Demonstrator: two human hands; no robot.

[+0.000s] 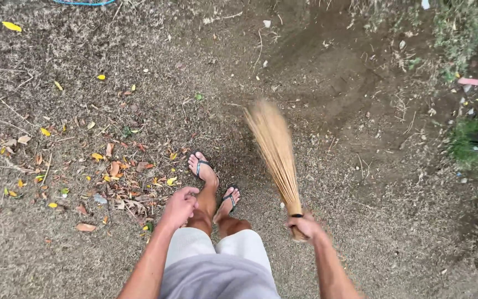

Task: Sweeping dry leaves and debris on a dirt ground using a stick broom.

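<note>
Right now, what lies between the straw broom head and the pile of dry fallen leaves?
In the head view, the person's two sandalled feet stand between straw broom and leaves.

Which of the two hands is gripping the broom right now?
The right hand, closed round the bound end of the straw broom. The left hand is loosely curled and holds nothing.

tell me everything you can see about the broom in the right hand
The tan stick broom is a bundle of thin, stiff straw-coloured fibres, bound by a dark band near its narrow end. The right hand grips that end. The bristles fan out wider away from the person, pointing up the picture over the bare brown dirt ground. Its far tip is blurred.
</note>
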